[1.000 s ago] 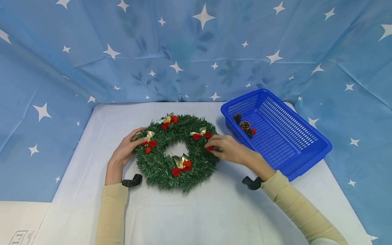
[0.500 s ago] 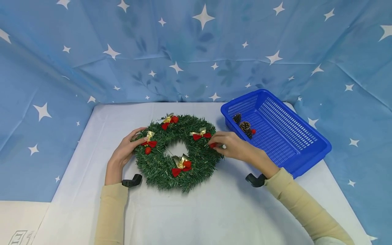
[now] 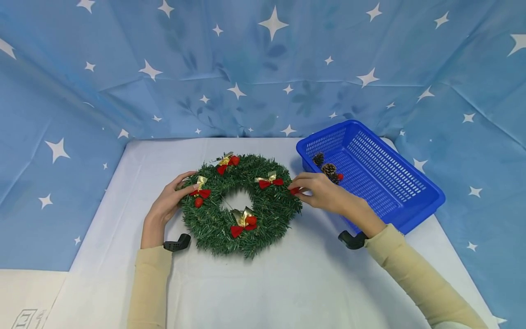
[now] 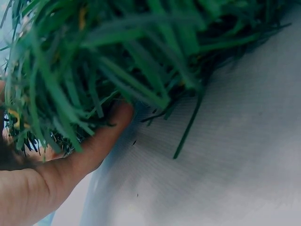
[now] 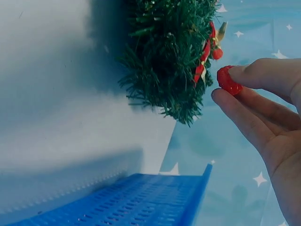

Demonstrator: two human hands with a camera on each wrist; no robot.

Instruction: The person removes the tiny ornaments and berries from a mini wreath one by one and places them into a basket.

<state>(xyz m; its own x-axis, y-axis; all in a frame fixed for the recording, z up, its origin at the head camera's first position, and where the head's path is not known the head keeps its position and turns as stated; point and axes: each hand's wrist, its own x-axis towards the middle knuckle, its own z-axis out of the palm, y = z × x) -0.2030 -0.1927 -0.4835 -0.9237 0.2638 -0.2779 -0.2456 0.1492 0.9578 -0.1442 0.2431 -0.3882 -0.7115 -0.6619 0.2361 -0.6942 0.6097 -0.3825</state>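
A green wreath [image 3: 267, 224] with red and gold bows lies flat on the white table. My left hand [image 3: 169, 201] grips its left side, thumb on top by a bow [image 3: 200, 193]; in the left wrist view a finger of this hand [image 4: 70, 174] reaches under the green strands. At the wreath's right edge, my right hand [image 3: 322, 192] pinches a small red berry [image 3: 294, 190]. The right wrist view shows the berry [image 5: 229, 80] between thumb and fingers of the hand [image 5: 277, 127], apart from the wreath [image 5: 169, 56]. Red berries sit beside three of the bows.
A blue basket [image 3: 436, 197] stands at the back right, close to my right forearm, with pine cones [image 3: 328, 169] and a red berry [image 3: 340, 177] at its left end. Blue cloth [image 3: 246, 55] with white stars hangs behind the table [image 3: 263, 292].
My right hand has moved right and slightly back, carrying the red berry from over the wreath's right part to its outer edge. My left hand has stayed still.
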